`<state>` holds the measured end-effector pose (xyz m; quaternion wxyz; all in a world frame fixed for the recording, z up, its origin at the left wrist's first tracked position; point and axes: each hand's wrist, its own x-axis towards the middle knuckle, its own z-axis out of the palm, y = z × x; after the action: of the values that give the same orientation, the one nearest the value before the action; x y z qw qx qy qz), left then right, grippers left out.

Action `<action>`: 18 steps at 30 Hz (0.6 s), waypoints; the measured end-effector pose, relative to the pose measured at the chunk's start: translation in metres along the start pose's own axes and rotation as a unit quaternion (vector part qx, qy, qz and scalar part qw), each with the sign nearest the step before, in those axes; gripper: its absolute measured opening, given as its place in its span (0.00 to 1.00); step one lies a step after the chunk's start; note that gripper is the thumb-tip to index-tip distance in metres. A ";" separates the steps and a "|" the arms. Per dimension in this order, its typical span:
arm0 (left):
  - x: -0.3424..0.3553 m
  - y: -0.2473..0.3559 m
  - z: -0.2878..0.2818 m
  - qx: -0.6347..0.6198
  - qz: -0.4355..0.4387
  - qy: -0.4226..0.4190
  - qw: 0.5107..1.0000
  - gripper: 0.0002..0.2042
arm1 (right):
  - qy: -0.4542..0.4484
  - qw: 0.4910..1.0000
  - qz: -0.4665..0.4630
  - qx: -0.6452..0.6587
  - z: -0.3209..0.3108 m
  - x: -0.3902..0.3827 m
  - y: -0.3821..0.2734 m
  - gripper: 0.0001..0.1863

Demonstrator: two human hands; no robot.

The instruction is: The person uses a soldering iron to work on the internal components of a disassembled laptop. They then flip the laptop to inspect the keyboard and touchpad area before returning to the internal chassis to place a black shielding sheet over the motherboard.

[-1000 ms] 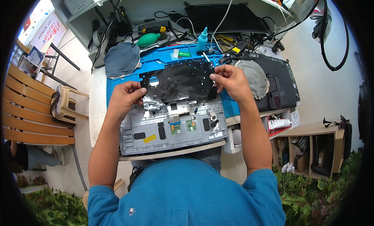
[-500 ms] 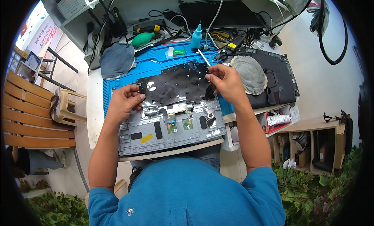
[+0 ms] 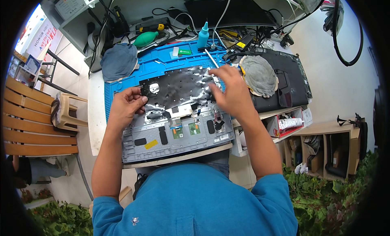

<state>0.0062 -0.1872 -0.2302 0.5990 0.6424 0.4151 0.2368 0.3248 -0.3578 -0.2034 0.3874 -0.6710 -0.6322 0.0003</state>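
A grey laptop palmrest cover (image 3: 162,145) lies inner side up at the near edge of the bench. Over its far part sits a thin black plastic sheet (image 3: 174,87) dotted with small holes and one larger round cutout. My left hand (image 3: 129,102) pinches the sheet's left edge between thumb and fingers. My right hand (image 3: 230,89) hovers by the sheet's right edge, its fingers apart and nothing in them. Below the sheet, small green circuit boards (image 3: 194,128) and a yellow sticker (image 3: 150,144) show on the cover.
A blue repair mat (image 3: 158,69) lies beneath. Beyond are a blue bottle (image 3: 203,34), a green air blower (image 3: 146,39) and tangled cables. Round cloth pads (image 3: 119,62) flank the mat, the grey one (image 3: 260,76) resting on a black laptop part (image 3: 290,79). An open drawer (image 3: 284,124) juts out right.
My right hand has let go of the sheet's right edge and spread its fingers. The sheet's right side now lies lower against the cover. My left hand keeps its pinch.
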 end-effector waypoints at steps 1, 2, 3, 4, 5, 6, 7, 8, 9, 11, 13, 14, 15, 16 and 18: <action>-0.001 0.000 -0.001 -0.001 -0.001 0.001 1.000 0.16 | -0.053 0.998 -0.020 0.008 -0.004 -0.004 -0.010 0.10; -0.002 0.001 -0.001 -0.001 -0.002 0.002 1.000 0.16 | -0.105 0.993 -0.041 0.015 -0.005 -0.009 -0.017 0.09; -0.002 0.002 0.001 -0.001 -0.002 -0.001 1.000 0.16 | -0.151 0.987 -0.048 0.019 -0.006 -0.014 -0.020 0.09; -0.002 0.003 0.002 -0.001 -0.003 -0.004 1.000 0.16 | -0.173 0.983 -0.053 0.003 -0.005 -0.018 -0.023 0.09; -0.002 0.004 0.002 -0.002 -0.003 -0.003 1.000 0.16 | -0.195 0.979 -0.058 -0.011 -0.005 -0.022 -0.025 0.09; -0.002 0.004 0.003 -0.003 -0.002 -0.001 1.000 0.16 | -0.216 0.974 -0.065 -0.026 -0.004 -0.024 -0.026 0.09; -0.002 0.004 0.003 -0.003 -0.001 0.000 1.000 0.16 | -0.226 0.972 -0.060 -0.026 -0.004 -0.024 -0.025 0.09; -0.002 0.004 0.003 -0.002 -0.001 0.001 1.000 0.16 | -0.222 0.973 -0.063 -0.018 -0.002 -0.025 -0.024 0.09; -0.002 0.003 0.003 -0.001 0.000 0.001 1.000 0.16 | -0.219 0.974 -0.065 -0.009 -0.001 -0.026 -0.021 0.08; -0.002 0.004 0.003 0.002 -0.001 0.002 1.000 0.16 | -0.214 0.975 -0.064 0.015 0.000 -0.026 -0.021 0.08; -0.004 0.006 0.004 0.004 -0.003 0.004 1.000 0.16 | -0.213 0.974 -0.056 0.049 -0.001 -0.025 -0.023 0.07; -0.004 0.006 0.003 0.000 -0.002 -0.001 1.000 0.16 | -0.210 0.974 -0.055 0.060 0.000 -0.025 -0.023 0.06; -0.003 0.005 0.003 -0.004 -0.001 -0.006 1.000 0.15 | -0.207 0.974 -0.053 0.071 -0.001 -0.025 -0.024 0.06; -0.003 0.004 0.002 -0.009 0.000 -0.011 1.000 0.15 | -0.204 0.974 -0.051 0.081 -0.001 -0.025 -0.025 0.06; -0.002 0.002 0.002 -0.008 0.000 -0.013 1.000 0.15 | -0.198 0.975 -0.052 0.086 -0.002 -0.024 -0.026 0.05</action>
<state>0.0070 -0.1897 -0.2279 0.6095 0.6409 0.4050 0.2317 0.2989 -0.3819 -0.2005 0.3104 -0.5883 -0.7278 0.1670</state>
